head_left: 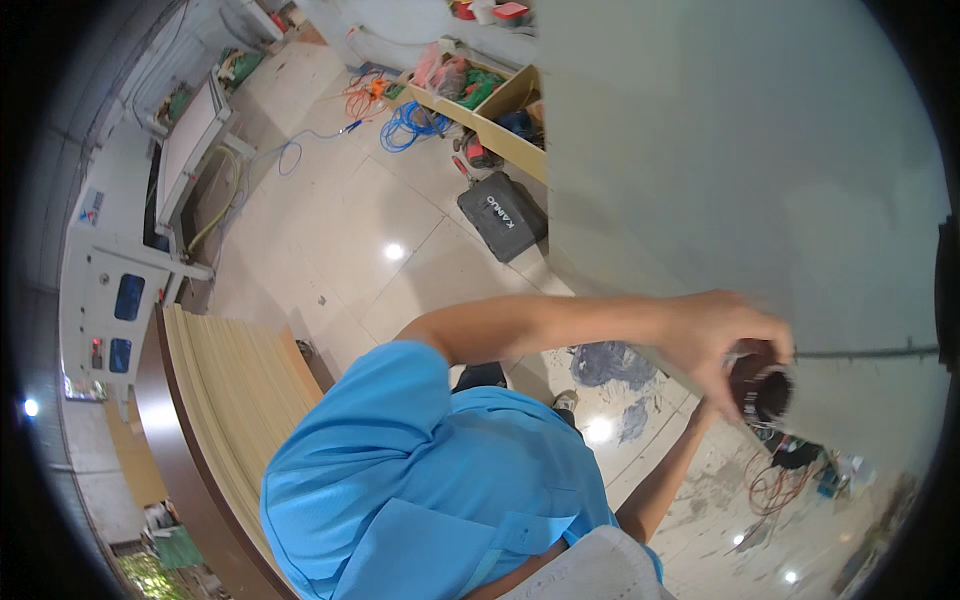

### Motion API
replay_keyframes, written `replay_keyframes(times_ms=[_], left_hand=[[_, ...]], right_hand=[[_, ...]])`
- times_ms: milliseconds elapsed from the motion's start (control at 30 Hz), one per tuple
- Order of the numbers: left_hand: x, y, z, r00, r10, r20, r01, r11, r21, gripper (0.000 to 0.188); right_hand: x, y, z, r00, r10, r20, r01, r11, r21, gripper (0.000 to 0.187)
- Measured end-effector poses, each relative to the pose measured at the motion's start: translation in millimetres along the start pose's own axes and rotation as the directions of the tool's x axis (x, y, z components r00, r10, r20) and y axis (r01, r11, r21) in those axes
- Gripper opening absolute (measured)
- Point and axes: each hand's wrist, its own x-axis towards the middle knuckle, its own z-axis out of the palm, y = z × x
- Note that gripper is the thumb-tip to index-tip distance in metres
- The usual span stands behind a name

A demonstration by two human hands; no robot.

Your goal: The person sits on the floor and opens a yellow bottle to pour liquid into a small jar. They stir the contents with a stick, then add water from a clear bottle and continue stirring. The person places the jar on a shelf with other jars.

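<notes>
My left hand (715, 340) reaches across to the right, its fingers curled round a short dark brown cylinder (762, 385) with a dark round end and a shiny rim. What kind of thing it is, I cannot make out. A large pale grey panel (740, 170) lies right beside the hand, with a thin dark line (870, 353) running across it to the right edge. My right forearm (665, 485) comes up from below toward the same cylinder. The fingers of my right hand are hidden behind the cylinder and my left hand.
A black tool case (503, 215) lies on the tiled floor by a wooden box (480, 125) of bags and tools. Blue hose (412, 127) coils nearby. Stacked boards (225, 400) stand on my left, a white machine (115, 290) beyond. Cables (778, 488) lie at lower right.
</notes>
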Motion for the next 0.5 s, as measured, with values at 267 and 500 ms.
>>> replay_keyframes(times_ms=[267,500], left_hand=[[-273,24,-190,0.801,-0.456,-0.388,0.51,0.859,0.045,0.07],[-425,56,-360,0.62,-0.358,-0.698,0.678,0.691,0.248,0.07]], right_hand=[[-114,91,89,0.773,0.575,-0.269,-0.627,0.755,-0.189,0.027],[-202,64,403,0.856,0.469,0.219,-0.259,0.754,-0.603,0.031]])
